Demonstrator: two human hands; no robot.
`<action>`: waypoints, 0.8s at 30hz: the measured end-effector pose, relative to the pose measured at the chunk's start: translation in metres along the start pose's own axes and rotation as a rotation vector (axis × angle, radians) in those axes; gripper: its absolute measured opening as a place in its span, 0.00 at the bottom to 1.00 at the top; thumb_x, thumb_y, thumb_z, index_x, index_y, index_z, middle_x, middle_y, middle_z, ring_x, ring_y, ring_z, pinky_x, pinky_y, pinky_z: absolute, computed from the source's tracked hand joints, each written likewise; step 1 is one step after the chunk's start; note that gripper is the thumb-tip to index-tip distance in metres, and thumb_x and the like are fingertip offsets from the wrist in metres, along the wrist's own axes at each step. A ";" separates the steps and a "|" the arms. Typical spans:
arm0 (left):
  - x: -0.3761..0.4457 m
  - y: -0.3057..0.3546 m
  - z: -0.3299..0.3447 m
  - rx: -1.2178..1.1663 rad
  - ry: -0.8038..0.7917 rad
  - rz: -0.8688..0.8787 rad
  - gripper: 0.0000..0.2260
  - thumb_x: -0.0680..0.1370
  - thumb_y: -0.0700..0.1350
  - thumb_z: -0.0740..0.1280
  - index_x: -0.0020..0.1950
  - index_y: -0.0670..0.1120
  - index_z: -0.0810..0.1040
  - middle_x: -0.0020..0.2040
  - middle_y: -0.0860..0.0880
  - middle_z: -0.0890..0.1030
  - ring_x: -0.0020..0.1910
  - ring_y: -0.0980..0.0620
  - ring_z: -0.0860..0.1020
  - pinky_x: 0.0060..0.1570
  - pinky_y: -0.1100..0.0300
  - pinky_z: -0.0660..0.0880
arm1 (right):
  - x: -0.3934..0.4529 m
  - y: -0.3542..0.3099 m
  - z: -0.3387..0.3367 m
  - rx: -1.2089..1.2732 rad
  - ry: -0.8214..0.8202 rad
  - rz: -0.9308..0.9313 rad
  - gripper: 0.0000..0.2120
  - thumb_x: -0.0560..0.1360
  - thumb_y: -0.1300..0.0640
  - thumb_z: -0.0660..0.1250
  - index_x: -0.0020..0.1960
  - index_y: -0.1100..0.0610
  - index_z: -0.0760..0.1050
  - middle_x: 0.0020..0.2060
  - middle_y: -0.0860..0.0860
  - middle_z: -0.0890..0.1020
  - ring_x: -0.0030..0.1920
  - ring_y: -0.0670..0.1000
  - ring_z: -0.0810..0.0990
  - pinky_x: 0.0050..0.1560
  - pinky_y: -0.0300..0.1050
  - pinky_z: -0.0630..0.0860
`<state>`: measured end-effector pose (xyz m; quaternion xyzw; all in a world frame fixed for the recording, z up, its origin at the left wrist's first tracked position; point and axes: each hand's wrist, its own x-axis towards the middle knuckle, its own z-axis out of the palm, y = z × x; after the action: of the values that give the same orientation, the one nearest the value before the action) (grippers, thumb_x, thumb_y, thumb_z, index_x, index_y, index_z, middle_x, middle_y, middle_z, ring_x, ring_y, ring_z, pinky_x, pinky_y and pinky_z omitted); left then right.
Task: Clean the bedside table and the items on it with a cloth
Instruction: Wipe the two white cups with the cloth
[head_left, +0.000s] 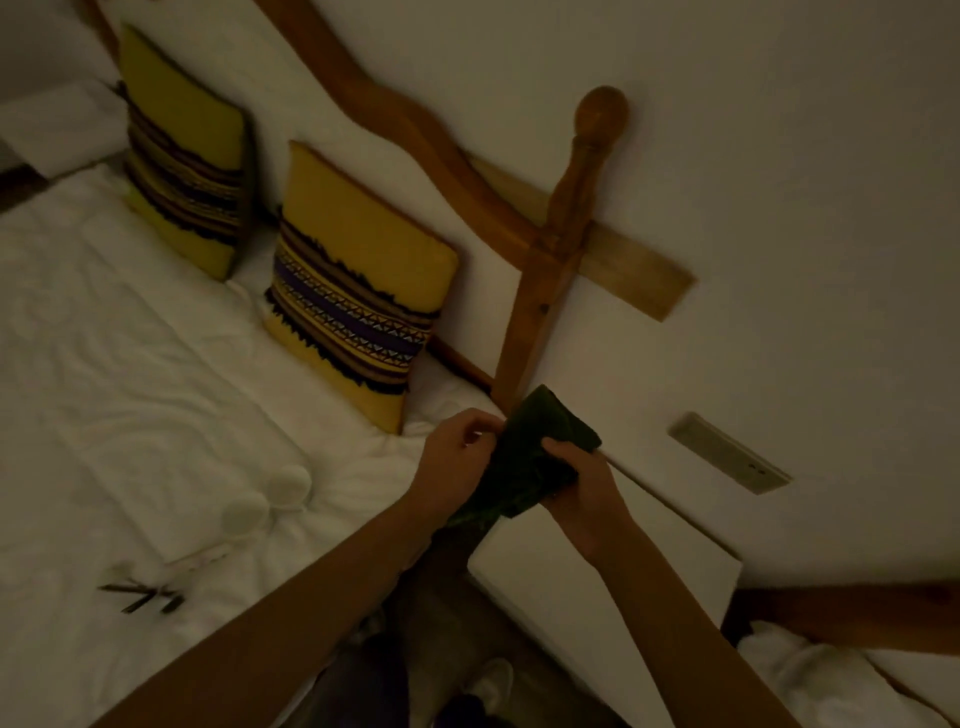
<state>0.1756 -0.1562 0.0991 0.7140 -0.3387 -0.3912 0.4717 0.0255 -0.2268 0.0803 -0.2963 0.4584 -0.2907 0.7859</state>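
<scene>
A dark green cloth (535, 457) hangs between my two hands, above the near left corner of the white bedside table (623, 561). My left hand (457, 457) pinches the cloth's left edge with curled fingers. My right hand (582, 483) grips the cloth from the right, thumb over the fabric. The tabletop in view is bare. Two white cups (270, 499) lie on the white bed (130, 389), with a tray-like white board (171, 452) under them and some dark sticks (145, 595) nearby.
Two yellow patterned cushions (358, 296) lean against the wooden headboard (415, 130). A turned bedpost (561, 218) rises just behind the cloth. A wall plate (727, 452) sits right of the table. Another bed edge (831, 680) shows at the lower right.
</scene>
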 end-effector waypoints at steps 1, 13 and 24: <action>0.002 -0.005 -0.010 0.017 0.030 -0.042 0.08 0.81 0.38 0.63 0.55 0.40 0.81 0.51 0.43 0.83 0.49 0.47 0.82 0.53 0.52 0.81 | 0.003 0.004 0.008 0.038 0.001 0.020 0.14 0.72 0.60 0.71 0.58 0.55 0.81 0.54 0.57 0.86 0.51 0.57 0.86 0.44 0.50 0.83; 0.006 -0.038 -0.043 -0.552 -0.111 -0.496 0.10 0.78 0.45 0.71 0.55 0.42 0.75 0.53 0.44 0.84 0.50 0.49 0.85 0.39 0.60 0.82 | 0.017 0.030 0.073 -0.065 -0.105 0.164 0.19 0.76 0.52 0.69 0.64 0.59 0.78 0.57 0.59 0.84 0.57 0.59 0.84 0.53 0.52 0.83; 0.017 -0.069 -0.048 -0.319 -0.208 -0.490 0.29 0.73 0.42 0.77 0.70 0.40 0.70 0.64 0.40 0.79 0.60 0.42 0.81 0.60 0.49 0.79 | 0.025 0.054 0.066 -0.176 0.136 0.262 0.07 0.74 0.60 0.74 0.51 0.58 0.81 0.48 0.56 0.86 0.46 0.55 0.86 0.37 0.47 0.83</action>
<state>0.2337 -0.1284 0.0418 0.6473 -0.1372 -0.6127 0.4322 0.1046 -0.1967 0.0538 -0.2813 0.5689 -0.1640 0.7552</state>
